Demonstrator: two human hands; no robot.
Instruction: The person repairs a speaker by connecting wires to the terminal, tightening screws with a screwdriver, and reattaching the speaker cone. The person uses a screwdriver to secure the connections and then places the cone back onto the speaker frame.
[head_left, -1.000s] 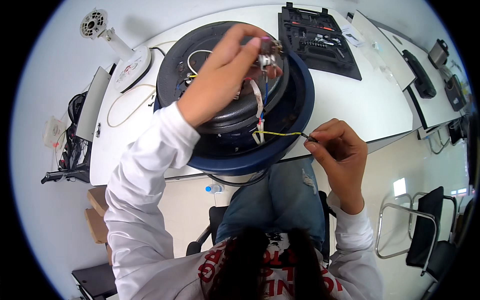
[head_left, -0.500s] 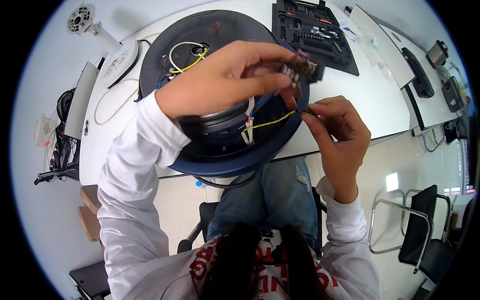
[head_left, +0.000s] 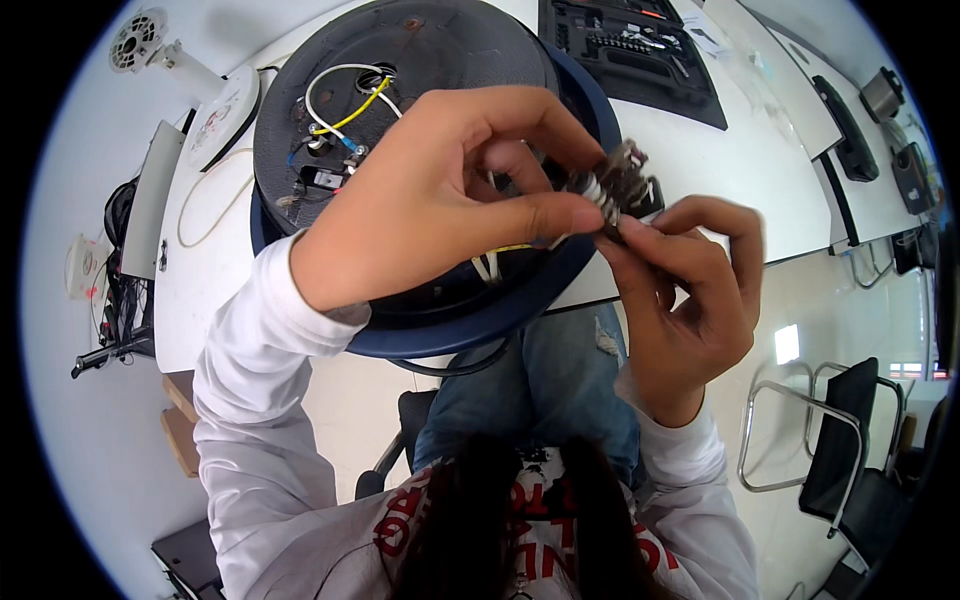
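Between the thumb and fingers of my left hand [head_left: 450, 190] is a small electrical component [head_left: 627, 180] with metal terminals and dark brown parts, held above the right rim of a round appliance. My right hand [head_left: 690, 290] is closed in a pinch against the component's lower side. Its fingertips cover the wire end they held. The appliance has a black disc-shaped underside [head_left: 460, 45] and a dark blue rim [head_left: 598, 105]. White and yellow wires [head_left: 345, 122] loop across the disc at its left, while other wires [head_left: 488, 268] run out below my left hand.
An open black tool case [head_left: 640, 90] with sockets and bits lies at the back right of the white table [head_left: 740, 165]. A white stand [head_left: 225, 120] with a round base is at the back left. My knees are under the near edge; a chair [head_left: 840, 440] stands to the right.
My right hand has risen slightly and come together with the component in my left hand. The component has tilted and lowered a little. The view has shifted slightly.
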